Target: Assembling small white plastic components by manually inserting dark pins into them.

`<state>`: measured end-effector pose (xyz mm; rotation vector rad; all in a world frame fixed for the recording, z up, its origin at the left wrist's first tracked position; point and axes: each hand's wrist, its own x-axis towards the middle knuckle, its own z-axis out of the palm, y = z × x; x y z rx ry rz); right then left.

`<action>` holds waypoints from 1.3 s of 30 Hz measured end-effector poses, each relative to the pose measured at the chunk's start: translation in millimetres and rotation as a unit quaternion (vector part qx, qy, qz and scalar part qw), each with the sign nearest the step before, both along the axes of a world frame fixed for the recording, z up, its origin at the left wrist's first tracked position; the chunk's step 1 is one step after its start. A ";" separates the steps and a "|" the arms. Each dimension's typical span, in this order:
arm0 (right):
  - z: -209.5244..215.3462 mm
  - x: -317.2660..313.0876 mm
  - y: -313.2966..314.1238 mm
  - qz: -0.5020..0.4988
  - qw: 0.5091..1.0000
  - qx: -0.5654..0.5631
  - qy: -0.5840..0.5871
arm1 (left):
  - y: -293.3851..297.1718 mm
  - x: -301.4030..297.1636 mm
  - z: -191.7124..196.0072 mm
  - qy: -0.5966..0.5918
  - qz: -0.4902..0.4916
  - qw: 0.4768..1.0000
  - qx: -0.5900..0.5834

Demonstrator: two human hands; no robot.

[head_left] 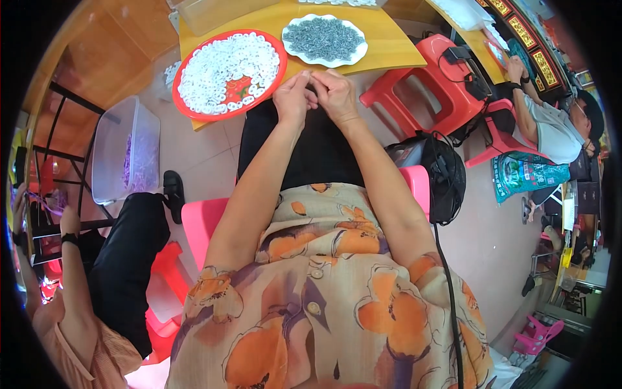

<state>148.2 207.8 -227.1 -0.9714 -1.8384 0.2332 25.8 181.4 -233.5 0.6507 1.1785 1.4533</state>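
Observation:
Just in front of the table edge, my left hand and my right hand meet at the fingertips. Both are closed in a pinch, and whatever is between the fingers is too small or hidden to name. Beyond my left hand lies a red plate with many small white ring-like pieces, its printed bottom showing near the hand. A white scalloped plate, heaped with small dark grey pieces, sits beyond my right hand.
The yellow wooden table holds both plates. Left stands a clear bin with purple items, beside a seated person. Right are a red stool, a black bag and another person. A black cable runs down my right side.

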 end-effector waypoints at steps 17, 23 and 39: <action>123.8 2.7 -63.0 0.220 0.788 -0.480 0.317 | -73.6 -31.5 65.9 -0.122 -0.132 0.968 0.177; 147.7 -5.2 -77.8 0.254 0.774 -0.469 0.340 | -76.3 -37.1 83.0 -0.155 -0.117 0.950 0.245; 177.0 -3.5 -92.2 0.267 0.803 -0.427 0.319 | -78.0 -26.5 98.4 -0.160 -0.109 0.946 0.260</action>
